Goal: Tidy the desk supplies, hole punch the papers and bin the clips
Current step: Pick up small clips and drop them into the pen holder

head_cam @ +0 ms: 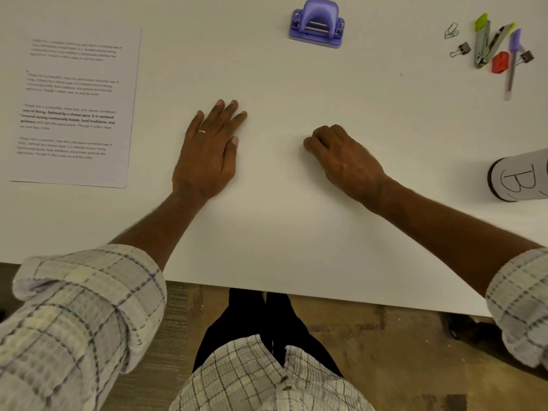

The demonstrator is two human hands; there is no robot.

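A printed sheet of paper [75, 105] lies flat at the left of the white desk [281, 226]. A purple hole punch [317, 23] stands at the far middle. At the far right lie a paper clip [451, 31], two black binder clips [461, 49] [526, 56], a green stapler [486, 43], a red sharpener [500, 62] and a purple pen [513, 62]. My left hand [210, 149] rests flat on the desk with straight fingers. My right hand [341, 155] rests on the desk with fingers curled under, holding nothing.
A round container [517, 179] wrapped in white paper marked "B" stands at the right edge. The desk's near edge runs across the lower part of the view, with the floor and my legs below it.
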